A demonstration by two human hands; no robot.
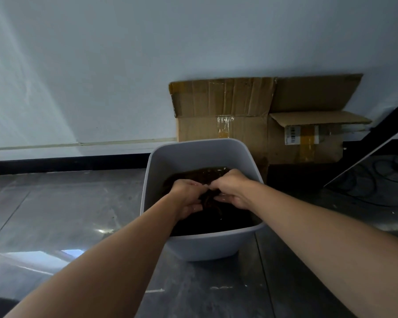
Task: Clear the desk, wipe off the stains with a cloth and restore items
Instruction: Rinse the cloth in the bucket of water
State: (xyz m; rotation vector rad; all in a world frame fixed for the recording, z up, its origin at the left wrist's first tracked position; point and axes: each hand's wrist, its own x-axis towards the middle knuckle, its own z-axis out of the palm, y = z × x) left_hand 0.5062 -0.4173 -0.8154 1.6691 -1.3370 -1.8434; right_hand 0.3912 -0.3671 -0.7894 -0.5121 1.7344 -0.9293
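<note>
A person's left hand (186, 196) and right hand (232, 191), fingers curled, grip a dark wet cloth (210, 202) over murky water in a white tub (204, 246) on the floor, cardboard boxes (239, 129) just beyond.

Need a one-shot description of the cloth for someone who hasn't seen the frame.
Start at the cardboard boxes against the wall; in front of them on the floor sits a pale square basin of dark water. The cloth is the dark bunch pinched between the left grip and right grip, the only wrinkled thing in the smooth water.
</note>
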